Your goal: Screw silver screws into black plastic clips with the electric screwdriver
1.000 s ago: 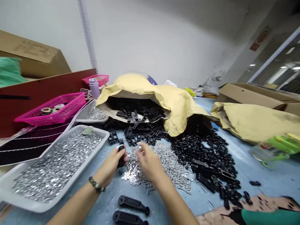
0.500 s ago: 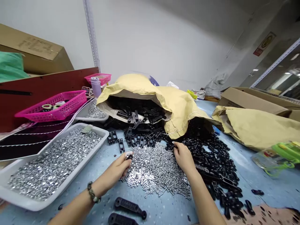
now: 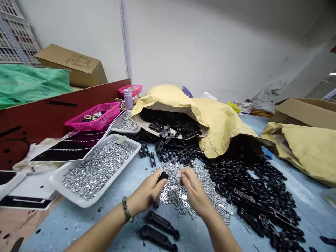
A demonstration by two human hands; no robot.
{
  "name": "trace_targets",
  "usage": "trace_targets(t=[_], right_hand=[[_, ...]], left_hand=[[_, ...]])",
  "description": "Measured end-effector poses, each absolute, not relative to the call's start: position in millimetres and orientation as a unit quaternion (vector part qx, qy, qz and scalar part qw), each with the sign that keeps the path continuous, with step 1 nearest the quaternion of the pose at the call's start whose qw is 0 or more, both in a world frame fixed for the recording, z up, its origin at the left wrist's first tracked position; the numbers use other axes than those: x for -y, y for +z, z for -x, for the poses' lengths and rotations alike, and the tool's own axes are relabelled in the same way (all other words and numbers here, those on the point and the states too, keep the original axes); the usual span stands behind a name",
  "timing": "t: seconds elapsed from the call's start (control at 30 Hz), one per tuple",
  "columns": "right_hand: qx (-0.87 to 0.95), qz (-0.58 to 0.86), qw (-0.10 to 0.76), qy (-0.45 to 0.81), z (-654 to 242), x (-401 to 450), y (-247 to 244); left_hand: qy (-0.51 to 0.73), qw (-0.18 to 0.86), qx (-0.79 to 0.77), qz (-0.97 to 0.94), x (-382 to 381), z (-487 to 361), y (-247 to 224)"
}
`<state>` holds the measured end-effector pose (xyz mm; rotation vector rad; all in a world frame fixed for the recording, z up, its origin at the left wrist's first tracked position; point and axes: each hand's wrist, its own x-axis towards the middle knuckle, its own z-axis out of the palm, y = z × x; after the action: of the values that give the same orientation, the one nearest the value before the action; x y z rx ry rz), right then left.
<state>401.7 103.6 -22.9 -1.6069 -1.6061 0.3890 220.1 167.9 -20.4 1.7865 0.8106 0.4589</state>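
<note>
My left hand (image 3: 147, 191) is closed round a black plastic part (image 3: 163, 175), whose end shows above the fingers. Across from it, my right hand (image 3: 194, 193) has thumb and fingertips pinched together over the metal pile; whatever lies between them is too small to make out. Beneath both hands spread loose silvery nuts (image 3: 166, 198), merging on the right into a heap of screws (image 3: 216, 197). Two long black plastic arms (image 3: 160, 221) lie in front of my left hand. Small black pieces (image 3: 262, 185) cover the table to the right.
A white tray of nuts (image 3: 140, 146) stands at the left, with a pink basket (image 3: 110, 113) behind. Yellow paper sacks (image 3: 168, 93) lie at the back, one open with black parts (image 3: 168, 131) spilling out. Another sack (image 3: 301, 147) and a cardboard box (image 3: 296, 112) are at right.
My right hand has moved left from the black pieces and screws to above the nuts, near my left hand. My left hand still holds the black part. The view has turned left.
</note>
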Motion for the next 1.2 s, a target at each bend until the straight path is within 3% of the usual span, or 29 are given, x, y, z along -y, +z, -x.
trace_targets(t=[0.23,0.37,0.47,0.67,0.83,0.93,1.03,1.2], right_hand=[[0.602,0.612,0.502,0.103,-352.4,-58.4,-30.3],[0.629,0.553,0.523,0.157,-306.2,11.1,-50.1],[0.712,0.491,0.452,0.218,-253.5,53.1,-79.9],[0.888,0.332,0.199,0.249,-179.3,82.6,-114.2],[0.920,0.319,0.083,0.213,-139.5,85.6,-135.6],[0.926,0.318,0.024,0.203,-121.3,88.7,-153.9],[0.921,0.314,0.052,0.225,-124.8,86.5,-153.6],[0.868,0.312,0.164,0.350,-180.6,63.0,-109.0]], left_hand=[[0.344,0.477,-0.405,-0.700,-164.8,-230.3,-51.3],[0.370,0.486,-0.422,-0.670,-169.7,-224.0,-47.4],[0.409,0.480,-0.385,-0.673,-165.7,-207.0,-25.9],[0.397,0.471,-0.296,-0.730,-122.8,-123.8,17.0],[0.357,0.478,-0.440,-0.671,-60.8,-17.9,-11.0],[0.249,0.518,-0.563,-0.594,-16.0,33.0,-43.3],[0.183,0.531,-0.623,-0.545,17.9,64.4,-68.0],[0.138,0.551,-0.657,-0.496,38.1,88.6,-89.6]])
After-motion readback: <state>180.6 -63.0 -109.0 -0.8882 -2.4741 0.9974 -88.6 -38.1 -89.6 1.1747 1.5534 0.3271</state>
